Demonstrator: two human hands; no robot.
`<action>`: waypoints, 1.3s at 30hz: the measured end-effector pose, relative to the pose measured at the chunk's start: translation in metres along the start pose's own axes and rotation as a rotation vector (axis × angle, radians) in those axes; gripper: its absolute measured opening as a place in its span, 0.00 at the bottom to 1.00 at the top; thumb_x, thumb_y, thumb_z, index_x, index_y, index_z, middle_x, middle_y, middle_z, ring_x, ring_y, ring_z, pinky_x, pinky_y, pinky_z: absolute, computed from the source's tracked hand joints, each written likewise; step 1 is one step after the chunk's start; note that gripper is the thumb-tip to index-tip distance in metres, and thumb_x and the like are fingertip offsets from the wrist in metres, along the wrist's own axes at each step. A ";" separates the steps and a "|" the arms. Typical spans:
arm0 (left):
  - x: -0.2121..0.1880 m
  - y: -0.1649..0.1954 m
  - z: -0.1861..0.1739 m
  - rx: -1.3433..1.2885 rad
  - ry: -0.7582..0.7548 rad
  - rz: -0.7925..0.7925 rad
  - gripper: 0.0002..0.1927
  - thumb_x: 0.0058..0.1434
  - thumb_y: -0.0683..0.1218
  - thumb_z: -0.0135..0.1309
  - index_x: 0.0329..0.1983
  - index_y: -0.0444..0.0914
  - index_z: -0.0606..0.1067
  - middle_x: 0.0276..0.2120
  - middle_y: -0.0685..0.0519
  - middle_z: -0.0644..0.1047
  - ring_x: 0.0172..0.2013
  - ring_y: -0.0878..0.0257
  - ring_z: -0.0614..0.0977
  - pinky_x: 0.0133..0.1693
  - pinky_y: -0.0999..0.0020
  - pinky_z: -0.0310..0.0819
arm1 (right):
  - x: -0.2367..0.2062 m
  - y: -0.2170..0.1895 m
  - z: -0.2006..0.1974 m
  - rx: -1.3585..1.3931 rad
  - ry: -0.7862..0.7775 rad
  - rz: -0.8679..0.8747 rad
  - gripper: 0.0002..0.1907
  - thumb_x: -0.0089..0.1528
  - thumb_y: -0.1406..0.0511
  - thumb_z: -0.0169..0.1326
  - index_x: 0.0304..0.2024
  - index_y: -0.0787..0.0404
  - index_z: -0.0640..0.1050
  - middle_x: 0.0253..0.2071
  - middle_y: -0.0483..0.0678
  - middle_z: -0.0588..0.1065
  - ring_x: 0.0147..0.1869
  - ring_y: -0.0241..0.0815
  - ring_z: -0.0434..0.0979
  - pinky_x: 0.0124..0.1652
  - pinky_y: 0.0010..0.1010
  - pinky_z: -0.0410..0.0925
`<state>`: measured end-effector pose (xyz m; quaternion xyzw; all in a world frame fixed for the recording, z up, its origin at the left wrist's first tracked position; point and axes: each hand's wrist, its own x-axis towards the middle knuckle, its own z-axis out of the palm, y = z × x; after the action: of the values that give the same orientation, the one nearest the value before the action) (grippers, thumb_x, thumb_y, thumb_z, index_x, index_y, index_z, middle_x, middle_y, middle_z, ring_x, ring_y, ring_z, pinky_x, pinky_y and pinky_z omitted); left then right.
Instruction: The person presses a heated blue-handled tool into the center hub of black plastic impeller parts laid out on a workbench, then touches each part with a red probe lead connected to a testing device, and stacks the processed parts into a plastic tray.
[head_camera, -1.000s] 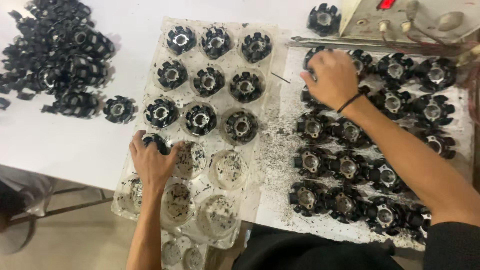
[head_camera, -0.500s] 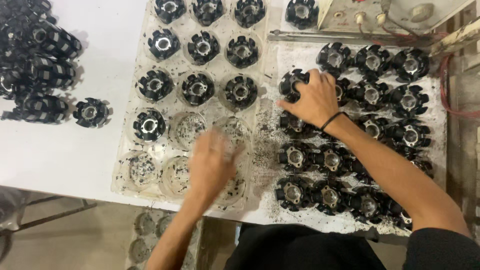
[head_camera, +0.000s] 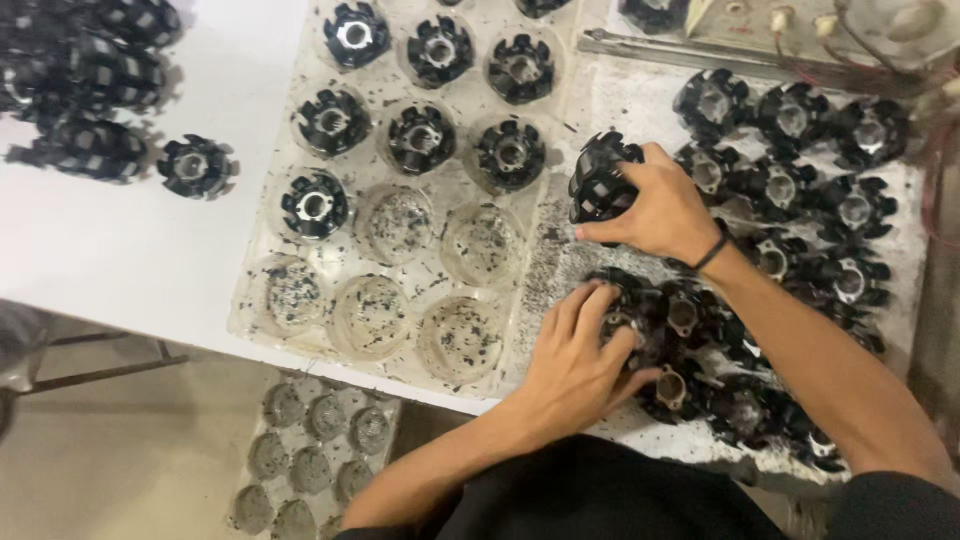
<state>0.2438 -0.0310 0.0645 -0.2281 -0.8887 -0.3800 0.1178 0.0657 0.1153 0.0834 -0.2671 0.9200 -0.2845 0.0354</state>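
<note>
- Looking down from the head camera, I see two bare hands at work over a white table (head_camera: 120, 250) scattered with black, round, slotted plastic parts.
- My right hand (head_camera: 655, 210) is closed around one black slotted part (head_camera: 598, 180), lifted and tilted on its side, just right of a clear plastic tray (head_camera: 420, 290).
- My left hand (head_camera: 580, 355) rests lower down, fingers curled over another black part (head_camera: 640, 305) at the near edge of a crowded group of parts (head_camera: 800, 200) on the right (I cannot tell whether it truly grips it or only presses on it).
- A thin dark band (head_camera: 712, 252) circles the right wrist.
- The clear tray has round wells: seven in its upper rows hold black parts, while the six nearest wells hold only dark specks and crumbs.
- A loose pile of the same parts (head_camera: 80, 80) lies at the far left, with one single part (head_camera: 195, 165) sitting apart beside it.
- Below the table edge, a second clear tray (head_camera: 310, 450) lies on the floor.
</note>
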 end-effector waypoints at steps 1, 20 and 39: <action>0.006 -0.004 0.009 0.116 0.064 -0.002 0.20 0.55 0.53 0.66 0.43 0.37 0.75 0.59 0.36 0.67 0.61 0.35 0.69 0.58 0.44 0.66 | 0.008 -0.004 -0.001 0.055 0.032 -0.081 0.32 0.45 0.50 0.75 0.45 0.61 0.84 0.47 0.56 0.73 0.50 0.59 0.77 0.48 0.48 0.72; -0.073 -0.012 -0.113 0.091 0.176 -0.078 0.27 0.47 0.52 0.74 0.43 0.34 0.75 0.59 0.37 0.68 0.59 0.40 0.74 0.56 0.46 0.76 | 0.086 -0.168 0.164 -0.140 -0.070 -0.807 0.27 0.59 0.43 0.58 0.40 0.58 0.79 0.62 0.65 0.67 0.69 0.62 0.66 0.65 0.55 0.58; -0.093 -0.105 -0.127 0.430 -0.027 -0.248 0.41 0.48 0.75 0.61 0.34 0.31 0.78 0.57 0.34 0.69 0.57 0.41 0.70 0.59 0.37 0.60 | -0.025 0.068 0.004 -0.534 0.162 -0.107 0.23 0.69 0.54 0.65 0.55 0.65 0.76 0.62 0.60 0.71 0.67 0.56 0.68 0.64 0.47 0.62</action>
<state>0.2767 -0.2165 0.0502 -0.0922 -0.9717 -0.1908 0.1041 0.0564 0.1734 0.0409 -0.2913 0.9469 -0.0540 -0.1250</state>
